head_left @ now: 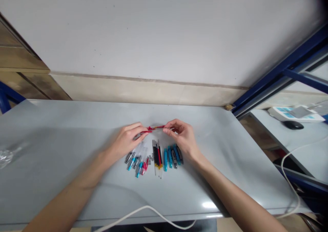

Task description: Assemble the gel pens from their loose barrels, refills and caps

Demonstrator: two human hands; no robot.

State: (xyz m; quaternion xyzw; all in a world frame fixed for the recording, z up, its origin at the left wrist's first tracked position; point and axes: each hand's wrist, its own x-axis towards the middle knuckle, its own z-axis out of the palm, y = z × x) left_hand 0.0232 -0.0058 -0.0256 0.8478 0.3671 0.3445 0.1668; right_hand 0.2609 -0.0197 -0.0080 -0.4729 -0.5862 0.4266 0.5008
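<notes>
Over the table, my left hand (pixel 130 135) is closed in a pinch on a red pen part (pixel 147 131); the fingertips hide some of it. Facing it, my right hand (pixel 181 133) pinches the end of a thin red pen refill (pixel 160 126) with a yellowish section, which reaches toward the left fingers. Whether the two pieces touch, I cannot tell. Below the hands lie clear pen barrels (pixel 138 160) with blue, dark and red ends. Beside them are several refills (pixel 157 157), mostly black with one red, and blue and grey pen grips (pixel 172 156). Tiny silvery pieces (pixel 150 159) sit between barrels and refills.
A white cable (pixel 146 207) crosses the table's front edge. Clear crumpled plastic (pixel 5 158) lies at far left. Behind the grey table (pixel 77 119) stands a wall; a blue metal frame (pixel 271 78) rises at right, with a black mouse (pixel 292 125) on another surface beyond.
</notes>
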